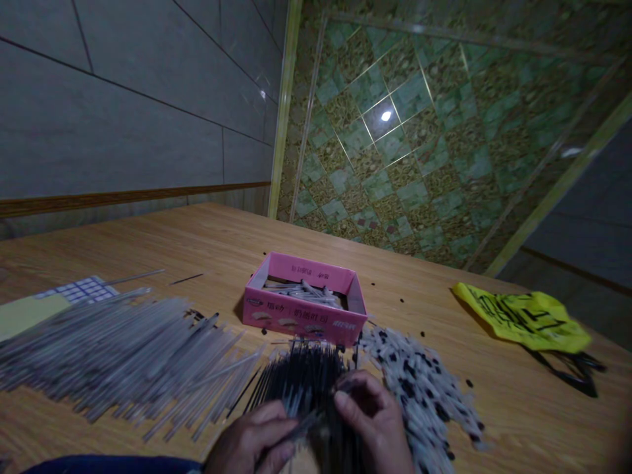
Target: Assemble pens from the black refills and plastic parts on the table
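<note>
Both hands meet at the bottom centre over a heap of thin black rods [301, 378]. My left hand [251, 441] is closed, pinching a thin clear tube [301, 428] that points to the right. My right hand [375, 421] is closed too, with its fingers curled at the tube's end; what they pinch is too small to name. A big pile of clear tubes [123, 349] lies to the left. To the right sits a heap of small white and black caps [419, 382]. Behind the rods stands a pink cardboard box [306, 319] holding several finished pens.
The wooden table [222, 243] runs back to a grey tiled wall. A yellow plastic bag [523, 319] lies at the right, black handles [567, 368] beside it. A paper with a printed grid [79, 289] lies at the far left. Small black bits dot the tabletop.
</note>
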`<state>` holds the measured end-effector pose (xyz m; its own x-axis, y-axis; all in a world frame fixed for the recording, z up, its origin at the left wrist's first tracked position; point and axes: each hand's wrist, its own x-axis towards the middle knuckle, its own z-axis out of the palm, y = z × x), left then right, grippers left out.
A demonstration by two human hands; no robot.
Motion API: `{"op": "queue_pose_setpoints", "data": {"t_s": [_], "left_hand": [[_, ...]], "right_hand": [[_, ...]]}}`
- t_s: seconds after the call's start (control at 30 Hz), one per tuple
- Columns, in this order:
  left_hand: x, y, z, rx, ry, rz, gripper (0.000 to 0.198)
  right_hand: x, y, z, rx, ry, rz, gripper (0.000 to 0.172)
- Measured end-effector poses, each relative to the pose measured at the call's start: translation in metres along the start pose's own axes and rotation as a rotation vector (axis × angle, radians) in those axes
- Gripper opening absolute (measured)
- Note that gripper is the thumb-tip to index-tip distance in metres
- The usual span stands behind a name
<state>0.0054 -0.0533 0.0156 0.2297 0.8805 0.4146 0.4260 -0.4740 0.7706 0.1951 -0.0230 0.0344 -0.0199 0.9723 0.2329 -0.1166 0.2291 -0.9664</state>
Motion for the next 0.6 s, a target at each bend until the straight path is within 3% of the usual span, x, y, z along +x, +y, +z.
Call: {"op": "queue_pose_setpoints", "data": {"t_s": [0.07,0.13,0.23,0.33,0.4,0.47,0.53,0.6], "left_hand": [[0.003,-0.004,-0.004,-0.054,-0.067,0.007,0.022],[0.005,-0.007,-0.007,-0.099,-0.086,-0.009,0.021],[0.003,-0.008,-0.005,-0.155,-0.016,-0.113,0.025],[-0.001,-0.008,0.000,-0.265,0.079,-0.267,0.034],[-0.003,-0.010,0.003,-0.359,0.123,-0.359,0.037],[-0.005,-0.013,0.004,-0.428,0.145,-0.424,0.037],[-0.006,-0.016,0.006,-0.453,0.142,-0.454,0.037],[-0.008,-0.019,0.007,-0.445,0.130,-0.464,0.036]], "right_hand": [[-0.002,0.003,0.007,-0.045,-0.148,-0.021,0.022],[-0.004,0.008,0.012,-0.011,-0.193,0.033,0.032],[-0.003,0.013,0.009,0.048,-0.087,0.132,0.043],[0.006,0.012,-0.009,-0.026,0.059,0.144,0.038],[0.016,0.010,-0.026,-0.187,0.141,0.100,0.035],[0.030,0.009,-0.044,-0.493,0.170,0.015,0.030],[0.045,0.011,-0.058,-0.910,0.122,-0.055,0.027],[0.058,0.016,-0.065,-1.109,0.078,-0.063,0.022]]}}
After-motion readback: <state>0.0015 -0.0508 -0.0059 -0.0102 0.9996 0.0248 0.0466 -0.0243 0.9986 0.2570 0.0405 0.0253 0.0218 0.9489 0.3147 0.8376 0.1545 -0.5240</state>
